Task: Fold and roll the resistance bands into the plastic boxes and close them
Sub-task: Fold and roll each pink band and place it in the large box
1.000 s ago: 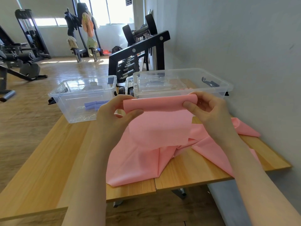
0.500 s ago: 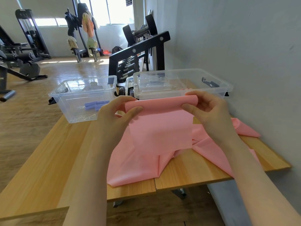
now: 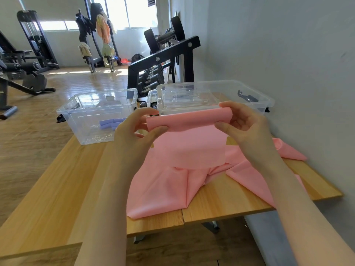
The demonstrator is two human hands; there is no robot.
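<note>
**Pink band held up at its rolled top edge by both hands**

A wide pink stretchy resistance band (image 3: 188, 150) is held above the light wooden tabletop (image 3: 57, 189), its top edge turned over into a loose roll. The roll's left end is pinched by the left hand (image 3: 134, 131), thumb at the front, fingers curled over the top. The right end is pinched the same way by the right hand (image 3: 244, 123). The roll is stretched straight between the two hands, at 12 o'clock from the viewer. One flat layer is seen hanging from the roll; the rest of the band is spread in loose folds on the table below, reaching the near edge at 6 o'clock and trailing off toward the grey wall at 3 o'clock.

An open clear plastic storage box (image 3: 96, 116) is set at 10 o'clock from the hands, with small purple rolled pieces (image 3: 111, 122) inside. A second clear plastic box (image 3: 249, 96) is placed just behind the roll at 12 to 1 o'clock, with a clear lid (image 3: 182, 96) lying in it. A black dumbbell rack (image 3: 163, 62) is seen beyond the table.
</note>
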